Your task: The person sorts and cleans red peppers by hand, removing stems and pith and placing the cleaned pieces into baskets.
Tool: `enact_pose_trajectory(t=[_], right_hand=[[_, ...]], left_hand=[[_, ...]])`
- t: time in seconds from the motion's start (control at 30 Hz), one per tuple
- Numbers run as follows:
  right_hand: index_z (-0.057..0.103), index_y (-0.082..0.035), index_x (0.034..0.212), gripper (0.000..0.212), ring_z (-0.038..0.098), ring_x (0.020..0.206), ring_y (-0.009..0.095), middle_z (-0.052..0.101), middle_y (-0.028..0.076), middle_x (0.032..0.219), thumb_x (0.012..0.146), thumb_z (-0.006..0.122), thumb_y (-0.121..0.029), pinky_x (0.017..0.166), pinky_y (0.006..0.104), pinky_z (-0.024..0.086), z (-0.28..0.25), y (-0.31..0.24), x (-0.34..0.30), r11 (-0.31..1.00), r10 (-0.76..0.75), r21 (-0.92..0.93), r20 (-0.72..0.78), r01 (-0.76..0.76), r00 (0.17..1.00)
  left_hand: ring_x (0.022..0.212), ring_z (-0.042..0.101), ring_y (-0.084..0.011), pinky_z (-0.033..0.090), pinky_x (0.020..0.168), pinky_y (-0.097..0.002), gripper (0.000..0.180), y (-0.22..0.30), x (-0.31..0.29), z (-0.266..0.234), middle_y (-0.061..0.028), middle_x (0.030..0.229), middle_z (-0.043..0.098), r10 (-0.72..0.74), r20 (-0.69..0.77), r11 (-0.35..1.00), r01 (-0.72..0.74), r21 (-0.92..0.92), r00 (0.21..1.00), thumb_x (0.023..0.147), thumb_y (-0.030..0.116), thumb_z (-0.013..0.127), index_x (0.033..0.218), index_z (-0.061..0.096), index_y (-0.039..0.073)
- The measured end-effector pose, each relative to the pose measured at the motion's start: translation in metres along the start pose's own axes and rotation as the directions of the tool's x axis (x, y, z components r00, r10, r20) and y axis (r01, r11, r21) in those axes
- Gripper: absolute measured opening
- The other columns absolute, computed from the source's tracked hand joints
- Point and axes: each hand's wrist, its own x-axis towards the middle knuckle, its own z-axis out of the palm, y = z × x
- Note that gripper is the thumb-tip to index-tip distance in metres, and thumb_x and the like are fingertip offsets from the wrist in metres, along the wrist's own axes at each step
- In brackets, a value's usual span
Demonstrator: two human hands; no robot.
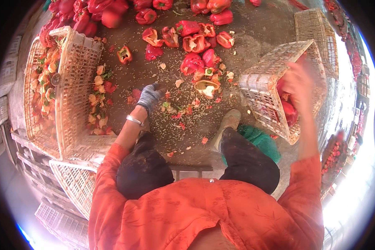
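My left hand (150,98), in a grey glove with a bracelet at the wrist, hovers above the seed-strewn floor in front of my left knee. Its fingers are curled in; what they hold, if anything, is hidden. To the right, my bare right hand (299,83) is at the mouth of a tilted, dirty white plastic crate (258,83). Motion blurs its fingers. Inside that crate lie red bell peppers (289,113). Ahead of me, cut-open red peppers (193,43) lie in a loose group, with a halved pepper (206,88) nearest my feet.
At the left stands a crate (80,62) of pepper cores (48,89), with more cores (99,93) on the floor beside it. Whole red peppers (77,14) are heaped at the far left. Green netting (258,143) lies by my right leg; another crate (310,31) stands far right.
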Motion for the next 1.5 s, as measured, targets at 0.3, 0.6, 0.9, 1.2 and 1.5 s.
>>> enact_pose_trajectory(t=[0.3,0.6,0.9,1.2,1.5], right_hand=[[0.044,-0.013,0.129,0.057,0.048,0.113,0.033,0.044,0.016,0.127,0.075,0.059,-0.005,0.094,0.0424,0.041,0.268,0.106,0.088,0.358,-0.215,-0.731,0.541,0.581,0.813],[0.06,-0.007,0.11,0.032,0.062,0.071,0.016,0.063,0.004,0.087,0.078,0.06,-0.01,0.06,0.0321,0.052,0.283,0.128,0.129,0.984,0.005,0.164,0.33,-0.062,0.944],[0.053,-0.006,0.115,0.038,0.059,0.07,0.013,0.061,0.004,0.09,0.078,0.058,-0.01,0.067,0.0291,0.052,0.217,0.044,0.058,0.644,0.076,0.481,0.733,-0.595,0.676],[0.049,-0.002,0.12,0.042,0.057,0.083,0.011,0.055,0.004,0.099,0.079,0.055,-0.006,0.076,0.0295,0.051,0.226,0.024,-0.006,0.857,0.017,0.409,0.586,-0.314,0.81],[0.054,-0.001,0.109,0.032,0.058,0.076,0.009,0.06,0.003,0.088,0.078,0.059,-0.005,0.065,0.0246,0.052,0.246,0.036,-0.003,0.825,0.102,0.426,0.535,-0.372,0.839]], left_hand=[[0.084,0.062,-0.0145,0.051,0.07,-0.0264,0.039,-0.008,0.002,0.005,-0.0069,0.103,0.063,-0.027,0.129,0.997,0.017,0.075,0.991,0.086,0.013,0.061,0.121,0.052,-0.001],[0.086,0.064,-0.0168,0.053,0.069,-0.0282,0.039,0.018,-0.004,0.003,-0.0081,0.101,0.065,-0.081,0.145,0.989,0.098,-0.11,0.986,0.087,0.016,0.062,0.12,0.053,-0.002],[0.094,0.063,-0.024,0.053,0.077,-0.0361,0.053,0.095,-0.02,0.011,-0.0097,0.109,0.061,0.302,0.303,0.756,-0.034,-0.653,0.904,0.087,0.017,0.061,0.133,0.038,0.002],[0.069,0.061,-0.0157,0.05,0.058,-0.0282,0.052,0.107,-0.04,0.038,-0.0079,0.093,0.063,0.115,0.128,0.83,-0.024,-0.558,0.985,0.082,0.016,0.069,0.124,0.045,-0.003],[0.075,0.063,-0.0211,0.056,0.063,-0.0317,0.045,0.096,-0.041,0.038,-0.012,0.097,0.061,0.04,0.12,0.773,0.045,-0.633,0.992,0.076,-0.005,0.062,0.119,0.047,-0.007]])
